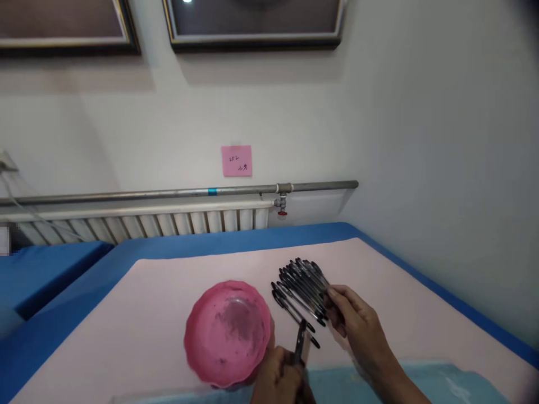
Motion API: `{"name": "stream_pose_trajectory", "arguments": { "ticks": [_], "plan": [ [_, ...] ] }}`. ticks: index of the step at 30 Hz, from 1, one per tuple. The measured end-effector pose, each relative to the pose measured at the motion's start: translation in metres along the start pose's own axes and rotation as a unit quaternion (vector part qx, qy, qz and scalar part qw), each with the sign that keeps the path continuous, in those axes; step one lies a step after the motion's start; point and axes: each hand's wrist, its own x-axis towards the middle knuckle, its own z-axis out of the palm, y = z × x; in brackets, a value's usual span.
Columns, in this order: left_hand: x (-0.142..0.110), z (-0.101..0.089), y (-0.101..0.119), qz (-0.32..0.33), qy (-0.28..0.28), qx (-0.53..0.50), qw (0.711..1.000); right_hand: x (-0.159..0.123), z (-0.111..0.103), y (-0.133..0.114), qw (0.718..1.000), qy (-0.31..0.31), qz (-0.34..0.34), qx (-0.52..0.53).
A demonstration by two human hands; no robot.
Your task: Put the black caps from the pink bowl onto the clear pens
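Note:
My left hand, at the bottom of the head view, is closed around something dark and slim that looks like a black pen, its end pointing up and away. To its right, my right hand has its thumb and fingers pinched at the near end of a pen on the pile's right edge. Several black-capped clear pens lie side by side in a slanting pile, a few spread toward the left. The pink bowl with a wavy rim and dark smudges inside stands beside my left hand.
A pale pink sheet covers the blue table. Light blue cloth lies along the near edge. Behind stand a white radiator and a metal pipe; a pink note is on the wall.

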Motion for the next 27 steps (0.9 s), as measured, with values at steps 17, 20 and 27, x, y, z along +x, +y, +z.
{"name": "stream_pose_trajectory", "arguments": {
  "ticks": [17,20,27],
  "plan": [
    [0.052,0.004,0.018,-0.039,0.131,-0.041,0.99,-0.037,-0.055,0.006,0.965,-0.125,-0.002,-0.233],
    [0.047,-0.003,0.017,-0.048,0.133,-0.022,0.99,-0.031,-0.054,0.016,0.915,-0.212,-0.041,-0.341],
    [0.046,-0.013,0.016,-0.015,0.17,0.053,0.984,-0.019,-0.03,0.033,0.777,-0.273,-0.137,-0.55]
  ]
}}
